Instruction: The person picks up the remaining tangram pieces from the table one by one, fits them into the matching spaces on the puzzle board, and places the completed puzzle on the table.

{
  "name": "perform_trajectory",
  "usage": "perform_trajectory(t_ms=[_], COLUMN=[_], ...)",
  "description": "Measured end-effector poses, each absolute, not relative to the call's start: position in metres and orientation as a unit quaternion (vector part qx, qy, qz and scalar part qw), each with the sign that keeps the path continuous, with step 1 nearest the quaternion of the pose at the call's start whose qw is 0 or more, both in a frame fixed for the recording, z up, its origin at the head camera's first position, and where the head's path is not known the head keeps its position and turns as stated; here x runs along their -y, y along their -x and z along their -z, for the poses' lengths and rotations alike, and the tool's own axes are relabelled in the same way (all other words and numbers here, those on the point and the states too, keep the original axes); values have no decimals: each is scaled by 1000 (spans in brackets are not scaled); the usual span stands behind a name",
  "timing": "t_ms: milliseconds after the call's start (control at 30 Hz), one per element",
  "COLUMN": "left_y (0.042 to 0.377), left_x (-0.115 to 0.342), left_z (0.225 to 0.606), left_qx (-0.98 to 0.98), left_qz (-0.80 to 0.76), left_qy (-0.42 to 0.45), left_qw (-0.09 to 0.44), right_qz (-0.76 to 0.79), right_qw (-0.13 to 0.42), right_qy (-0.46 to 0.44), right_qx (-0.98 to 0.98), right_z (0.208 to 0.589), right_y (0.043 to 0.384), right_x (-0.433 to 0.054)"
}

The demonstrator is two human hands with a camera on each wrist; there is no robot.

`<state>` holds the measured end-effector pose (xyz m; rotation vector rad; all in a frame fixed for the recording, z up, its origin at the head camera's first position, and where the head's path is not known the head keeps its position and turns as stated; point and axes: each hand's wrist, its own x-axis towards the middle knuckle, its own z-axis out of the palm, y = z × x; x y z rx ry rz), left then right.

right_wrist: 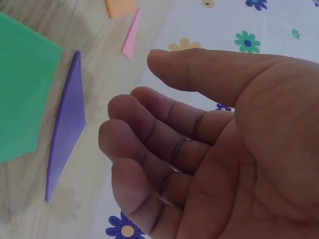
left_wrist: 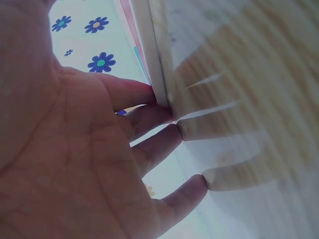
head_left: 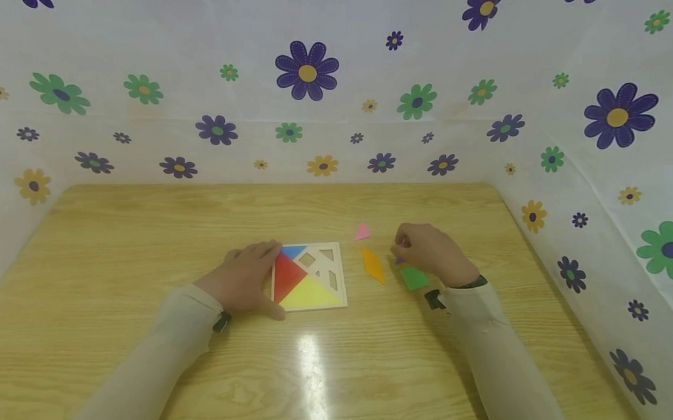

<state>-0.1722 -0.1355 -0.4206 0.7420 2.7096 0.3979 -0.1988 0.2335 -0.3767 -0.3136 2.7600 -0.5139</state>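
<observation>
A square tangram board with a pale rim (head_left: 343, 285) lies mid-table, holding a red triangle (head_left: 286, 278), a yellow triangle (head_left: 311, 296) and a blue piece (head_left: 294, 252). On its right half are several cut-out slots. My left hand (head_left: 239, 278) rests along the board's left side, thumb spread, fingertips touching the board edge (left_wrist: 149, 55) and table. My right hand (head_left: 435, 253) hovers by a purple triangle (right_wrist: 70, 119), fingers loosely bent with nothing between them. Beside the purple triangle lies a green piece (head_left: 415, 278).
Between board and right hand lies an orange parallelogram (head_left: 373, 265). Farther back is a small pink triangle (head_left: 362, 232). The wooden table (head_left: 145, 231) meets a white flower-printed cloth (head_left: 178, 66) along its back and right sides.
</observation>
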Motion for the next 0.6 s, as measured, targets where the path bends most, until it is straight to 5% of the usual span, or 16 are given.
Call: perform_trajectory(t_ms=[600], left_y=[173], left_x=[134], left_z=[420], left_qx=[-946], left_qz=[-132], left_qy=[-257], left_qw=[148], right_qz=[193], right_qw=[170], right_qy=[113], right_qx=[-960], right_z=[381], right_y=[202], right_x=[-232])
